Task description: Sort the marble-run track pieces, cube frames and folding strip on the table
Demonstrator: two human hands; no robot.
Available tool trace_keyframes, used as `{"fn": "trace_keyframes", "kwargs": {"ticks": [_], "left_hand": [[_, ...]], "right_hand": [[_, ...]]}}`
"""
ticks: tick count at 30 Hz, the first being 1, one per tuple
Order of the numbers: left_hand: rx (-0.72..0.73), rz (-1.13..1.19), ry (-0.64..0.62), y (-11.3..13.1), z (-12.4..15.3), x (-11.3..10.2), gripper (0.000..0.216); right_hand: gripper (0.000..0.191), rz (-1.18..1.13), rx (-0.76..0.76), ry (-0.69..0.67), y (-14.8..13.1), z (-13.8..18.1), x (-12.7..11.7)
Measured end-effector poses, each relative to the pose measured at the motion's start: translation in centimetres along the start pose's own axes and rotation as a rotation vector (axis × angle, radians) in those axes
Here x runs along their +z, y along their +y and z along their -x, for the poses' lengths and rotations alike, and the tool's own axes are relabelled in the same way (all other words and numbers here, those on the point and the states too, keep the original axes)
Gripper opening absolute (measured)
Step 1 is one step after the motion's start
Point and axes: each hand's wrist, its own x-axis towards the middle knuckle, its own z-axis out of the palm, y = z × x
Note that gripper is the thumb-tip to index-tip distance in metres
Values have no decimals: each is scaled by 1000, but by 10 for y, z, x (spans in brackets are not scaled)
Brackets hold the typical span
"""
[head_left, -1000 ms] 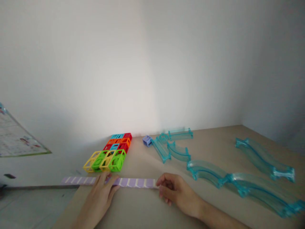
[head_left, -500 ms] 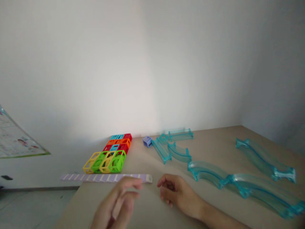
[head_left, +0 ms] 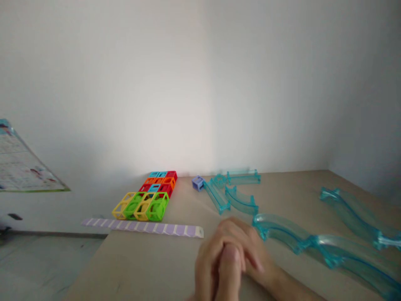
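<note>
My left hand (head_left: 214,255) and my right hand (head_left: 260,261) are clasped together over the near part of the table. The left fingers curl against the right hand, with the left thumb toward me. The right fingers are bent and partly hidden behind the left hand. No object shows in either hand. Closest to the clasped hands are a see-through teal curved track piece (head_left: 278,228) on their right and the end of a purple-and-white striped strip (head_left: 156,228) on their left.
On the tan table (head_left: 150,263), a flat block of colourful open-frame cubes (head_left: 152,198) lies left, by the wall. A lilac cube (head_left: 198,183) touches a straight teal track (head_left: 216,195); more teal pieces lie behind it. A wavy teal track (head_left: 354,215) lies far right.
My left hand has moved right and closed together with my right hand; before, they were apart, with the left fingers spread. The view has shifted slightly.
</note>
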Motion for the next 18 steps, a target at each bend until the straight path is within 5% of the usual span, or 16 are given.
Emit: {"fn": "trace_keyframes", "kwargs": {"ticks": [2,4,8,12,18], "left_hand": [[86,78,210,-20,-27,0,44],[23,78,319,-39,-46,-5,47],[-25,76,346,-62,-60,-17,46],[-100,162,368,-68,-63,-20,43],[-236,379,334,-66,-70,-16,25]], "right_hand": [[24,184,-86,126,7,-7,-2],[39,378,-99,201,14,-16,0],[43,682,-65,200,22,-30,7],[5,785,-86,224,20,-34,6],[15,778,-98,188,14,-34,2]]}}
